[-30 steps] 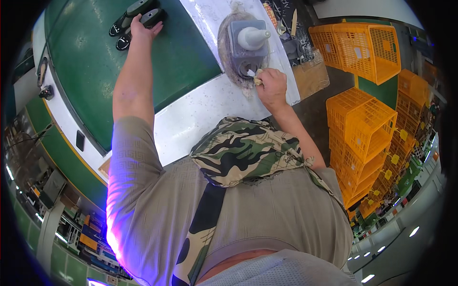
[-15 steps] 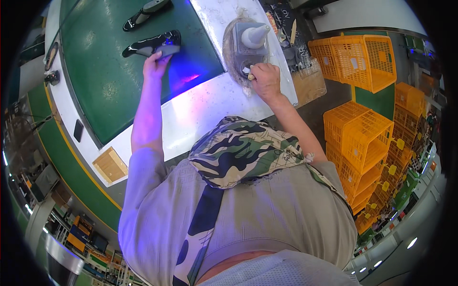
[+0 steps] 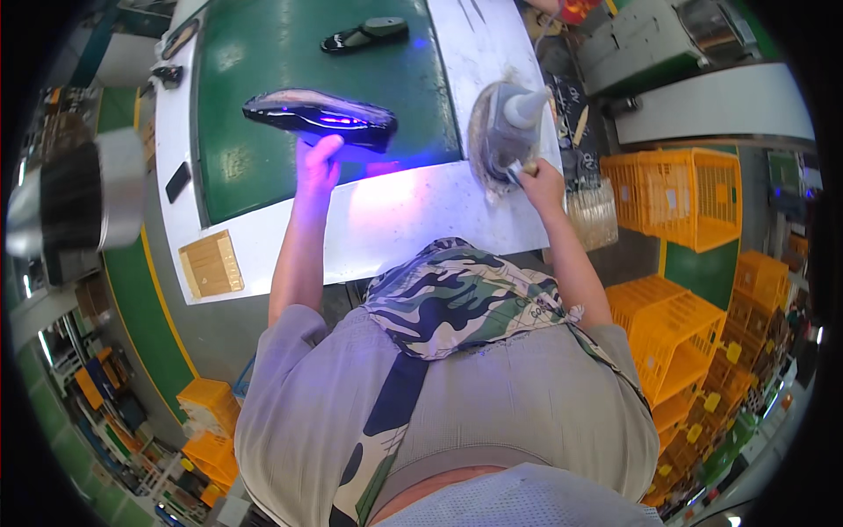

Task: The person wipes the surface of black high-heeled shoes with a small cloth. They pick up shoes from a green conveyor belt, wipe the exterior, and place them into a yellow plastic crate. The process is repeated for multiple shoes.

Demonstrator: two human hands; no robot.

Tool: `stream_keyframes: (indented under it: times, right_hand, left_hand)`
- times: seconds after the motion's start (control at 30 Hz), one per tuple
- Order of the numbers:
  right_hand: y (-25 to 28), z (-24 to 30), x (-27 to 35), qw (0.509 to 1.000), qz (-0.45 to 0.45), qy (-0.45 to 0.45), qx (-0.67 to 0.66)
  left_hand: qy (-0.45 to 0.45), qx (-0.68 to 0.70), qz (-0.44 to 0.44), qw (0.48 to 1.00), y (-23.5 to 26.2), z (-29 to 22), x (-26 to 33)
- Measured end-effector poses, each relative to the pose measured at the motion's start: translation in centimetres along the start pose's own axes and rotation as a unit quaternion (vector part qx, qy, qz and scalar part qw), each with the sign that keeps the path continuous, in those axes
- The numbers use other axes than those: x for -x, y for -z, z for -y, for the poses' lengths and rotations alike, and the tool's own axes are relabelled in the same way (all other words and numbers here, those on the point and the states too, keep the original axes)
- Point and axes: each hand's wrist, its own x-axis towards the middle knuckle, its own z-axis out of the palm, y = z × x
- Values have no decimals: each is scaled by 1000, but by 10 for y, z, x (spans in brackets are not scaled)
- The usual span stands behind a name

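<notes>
My left hand (image 3: 318,169) is closed on a glossy black shoe (image 3: 338,130), thumb against its near side, and holds it above the green surface (image 3: 246,171). Blue-violet light falls on the shoe and my forearm. At the right, my right hand (image 3: 543,184) pinches the short handle of a brush (image 3: 518,173) by the rim of a grey glue pot (image 3: 505,145); its bristles are hard to make out. A pale cone-topped bottle (image 3: 525,107) stands at the pot. Farther off on the green surface lies a second black shoe with a grey sole (image 3: 365,35).
The white table edge (image 3: 386,215) runs in front of me. On its left are a phone (image 3: 178,180), a wooden board (image 3: 212,265) and more shoes (image 3: 180,39). Orange crates (image 3: 672,198) are stacked at the right. Another person's hand (image 3: 546,5) shows at the top.
The held shoe has turned and now appears larger, its glossy side facing me. My right hand stays at the pot with the brush, tilted differently. The whole view has shifted.
</notes>
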Motion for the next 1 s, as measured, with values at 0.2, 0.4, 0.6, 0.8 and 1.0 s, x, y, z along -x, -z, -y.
stream_keyframes:
  times: [0.2, 0.4, 0.6, 0.8, 1.0]
  right_hand:
    - [21, 22, 8, 958, 40, -66, -275]
    - [21, 95, -10, 813, 192, -72, -545]
    - [30, 190, 1, 724, 264, 109, -628]
    - [32, 226, 14, 705, 298, 154, -625]
    - [26, 224, 19, 684, 378, 139, -608]
  left_hand:
    - [-120, -154, 86, 977, -28, -29, 36]
    - [-279, -690, 123, 657, -48, -32, 66]
    - [-363, -518, 100, 768, -53, -37, 88]
    - [-415, -575, 102, 697, -77, -58, 107]
    - [-393, -611, 94, 681, -89, -63, 121]
